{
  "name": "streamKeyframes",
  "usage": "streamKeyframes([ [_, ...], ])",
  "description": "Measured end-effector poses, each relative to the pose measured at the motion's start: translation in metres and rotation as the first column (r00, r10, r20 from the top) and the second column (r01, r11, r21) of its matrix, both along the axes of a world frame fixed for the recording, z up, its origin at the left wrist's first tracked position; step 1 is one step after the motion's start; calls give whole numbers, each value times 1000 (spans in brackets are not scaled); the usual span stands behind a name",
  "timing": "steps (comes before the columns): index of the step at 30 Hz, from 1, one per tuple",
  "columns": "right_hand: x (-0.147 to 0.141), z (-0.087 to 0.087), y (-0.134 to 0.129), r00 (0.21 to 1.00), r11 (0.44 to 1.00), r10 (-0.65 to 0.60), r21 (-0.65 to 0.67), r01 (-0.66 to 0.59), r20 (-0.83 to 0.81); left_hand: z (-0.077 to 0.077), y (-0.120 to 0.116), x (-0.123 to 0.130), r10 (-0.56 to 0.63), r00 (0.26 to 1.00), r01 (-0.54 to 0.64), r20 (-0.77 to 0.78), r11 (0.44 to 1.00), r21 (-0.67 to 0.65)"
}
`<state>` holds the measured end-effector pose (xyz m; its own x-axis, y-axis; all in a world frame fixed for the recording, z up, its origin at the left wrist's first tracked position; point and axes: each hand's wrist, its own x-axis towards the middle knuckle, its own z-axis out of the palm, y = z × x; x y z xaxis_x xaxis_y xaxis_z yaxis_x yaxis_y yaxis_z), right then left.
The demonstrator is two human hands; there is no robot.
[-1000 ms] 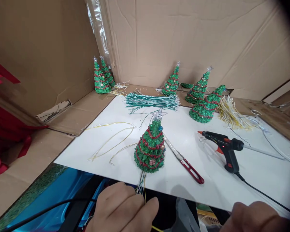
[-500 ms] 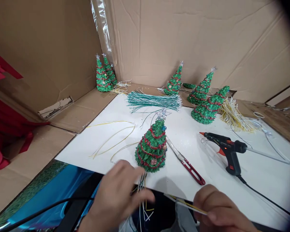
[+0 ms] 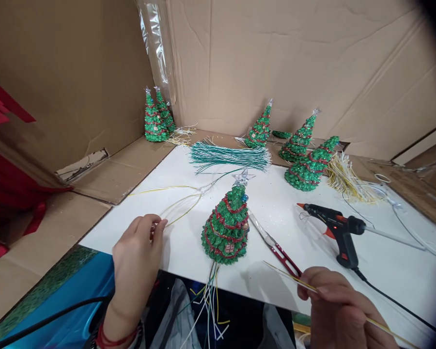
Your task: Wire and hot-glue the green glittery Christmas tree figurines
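Note:
My left hand (image 3: 138,252) is over the left part of the white board, fingertips pinched at the end of a looped thin yellow wire (image 3: 184,214). In my right hand (image 3: 343,308), at the lower right, thin yellow and white wires (image 3: 281,272) are held between thumb and fingers; their free ends point left. Between the hands a small green beaded Christmas tree (image 3: 225,232) with red garland leans slightly, a clear star (image 3: 243,177) on its tip. From its base a bunch of loose white, yellow and green wires (image 3: 212,295) hangs over the front edge.
Red-handled thread snips (image 3: 284,258) lie right of the tree, close to my right hand. A black glue gun (image 3: 336,228) with an orange tip rests farther right. Behind are a green-and-white wire bundle (image 3: 230,156), a yellow-white bundle (image 3: 350,179), more trees (image 3: 305,167) and cardboard walls (image 3: 276,53).
My left hand has moved left and away from the tree base to the yellow wire, its fingers now closed. My right hand has shifted slightly, raising the wire ends over the board.

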<state>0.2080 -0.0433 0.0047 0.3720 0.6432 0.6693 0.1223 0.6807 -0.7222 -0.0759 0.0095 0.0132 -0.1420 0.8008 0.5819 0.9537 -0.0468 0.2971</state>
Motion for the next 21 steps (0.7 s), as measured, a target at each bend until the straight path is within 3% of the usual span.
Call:
streamKeyframes([
  [3, 2, 0, 0, 999, 999, -33, -6, 33, -14, 3, -1, -1, 23, 999, -25, 27, 998, 64],
  [10, 4, -1, 2, 997, 998, -60, -18, 60, -44, -6, 8, -9, 48, 999, -48, -20, 999, 26],
  [12, 7, -8, 0, 995, 995, -97, -37, 96, -32, -4, 9, -4, -19, 1000, 19, 11, 1000, 23],
  [14, 9, -14, -2, 991, 987, -136, -88, 137, 11, 0, 9, 6, -153, 978, 152, 140, 988, 18],
  [17, 10, -18, -6, 984, 969, -162, -176, 172, 71, 7, 10, 28, -364, 835, 406, 412, 914, -15],
  [21, 8, -9, -9, 981, 952, -181, -236, 193, 72, 12, 21, 55, -380, 691, 536, 615, 840, -84],
])
